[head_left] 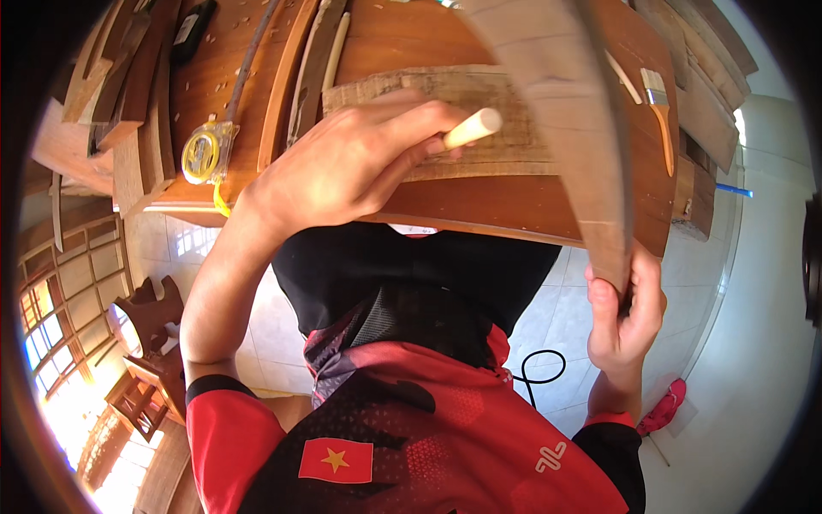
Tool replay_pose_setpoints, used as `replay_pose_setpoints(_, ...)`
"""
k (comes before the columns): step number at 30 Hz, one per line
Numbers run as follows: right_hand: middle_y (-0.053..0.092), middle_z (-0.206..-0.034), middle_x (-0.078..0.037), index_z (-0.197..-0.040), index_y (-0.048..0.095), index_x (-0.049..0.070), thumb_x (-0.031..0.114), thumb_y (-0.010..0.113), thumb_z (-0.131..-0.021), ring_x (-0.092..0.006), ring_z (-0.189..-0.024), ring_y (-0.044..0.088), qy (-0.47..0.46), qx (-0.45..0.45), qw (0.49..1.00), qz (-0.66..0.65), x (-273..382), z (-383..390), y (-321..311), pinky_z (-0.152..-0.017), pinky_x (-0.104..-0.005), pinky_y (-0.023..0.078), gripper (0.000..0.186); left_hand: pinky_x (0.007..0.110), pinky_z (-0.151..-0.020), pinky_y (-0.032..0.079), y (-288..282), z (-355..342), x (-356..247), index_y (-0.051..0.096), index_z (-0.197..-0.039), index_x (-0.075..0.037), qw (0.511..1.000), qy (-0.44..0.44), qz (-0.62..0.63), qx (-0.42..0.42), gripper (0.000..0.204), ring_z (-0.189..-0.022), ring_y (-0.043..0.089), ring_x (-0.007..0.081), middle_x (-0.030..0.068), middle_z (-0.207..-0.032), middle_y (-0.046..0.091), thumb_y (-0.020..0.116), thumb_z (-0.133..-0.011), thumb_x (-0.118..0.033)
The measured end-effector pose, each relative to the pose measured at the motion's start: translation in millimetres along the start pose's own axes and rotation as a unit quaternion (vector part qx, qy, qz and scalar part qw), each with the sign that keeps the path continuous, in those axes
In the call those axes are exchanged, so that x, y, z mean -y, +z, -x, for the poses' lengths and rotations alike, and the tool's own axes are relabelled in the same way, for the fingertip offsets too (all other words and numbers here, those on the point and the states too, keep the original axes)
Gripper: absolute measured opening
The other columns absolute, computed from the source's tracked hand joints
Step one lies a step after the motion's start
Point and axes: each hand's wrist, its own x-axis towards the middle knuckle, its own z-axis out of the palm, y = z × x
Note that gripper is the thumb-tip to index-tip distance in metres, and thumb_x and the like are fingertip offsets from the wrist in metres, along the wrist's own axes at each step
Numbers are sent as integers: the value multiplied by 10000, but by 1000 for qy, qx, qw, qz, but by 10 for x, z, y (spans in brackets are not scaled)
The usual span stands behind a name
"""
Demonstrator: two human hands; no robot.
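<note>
In the head view, the left hand [342, 163], at about eleven o'clock, is closed around a pale round stick [473, 128], whose end points to two o'clock above a flat wooden board [522, 154] on the table [479, 195]. The right hand [629, 313], just past three o'clock, grips the near end of a long brown plank [575, 120], which rises toward one o'clock. A tape measure [202, 158] lies at ten o'clock and a paintbrush [658, 111] at two.

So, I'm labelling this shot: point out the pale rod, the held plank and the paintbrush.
Pale rod [471, 130]: head view, its exposed end.
Held plank [589, 128]: head view, its broad face.
Paintbrush [664, 128]: head view, its handle.
</note>
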Motion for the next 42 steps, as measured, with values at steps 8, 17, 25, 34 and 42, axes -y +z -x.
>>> replay_pose_setpoints(8,698,-888,-141,-1246,559,-96,90,663,-949,-152,-745,654,-22,4,991,132,-22,104,-13,-695,-275,509,365,494,-759,503,60,4,93,590,-1184,-53,998,55,-3,-33,239,-919,640,418,171,-978,628,606,-947,-25)
replay_pose_setpoints(17,699,-924,-136,-1236,554,-81,81,688,-947,-174,-732,669,-47,38,995,76,61,-50,77,-655,-286,512,357,435,-794,543,44,110,37,600,-1184,-52,999,23,12,-35,245,-964,686,370,144,-1030,682,603,-948,13)
replay_pose_setpoints(25,559,-797,-47,-1204,500,-50,137,506,-1065,-58,-618,452,102,-10,974,-200,18,-111,178,-536,-219,371,233,429,-1065,494,161,247,76,597,-1179,32,990,-34,91,-106,170,-1132,687,297,164,-1168,714,545,-1019,11)
replay_pose_setpoints(34,568,-813,-43,-1208,510,-41,147,516,-1065,-54,-616,453,147,19,962,-228,-131,-64,226,-537,-215,379,236,390,-998,515,129,195,81,588,-1180,47,986,-33,138,-82,173,-1110,680,284,166,-1137,698,509,-1028,26)
replay_pose_setpoints(42,570,-813,-42,-1210,521,-37,165,529,-1063,-51,-622,459,154,14,961,-228,-143,-76,215,-539,-214,377,250,423,-961,515,47,132,138,582,-1139,32,997,56,53,-23,159,-1072,662,320,180,-1121,675,476,-1022,53)
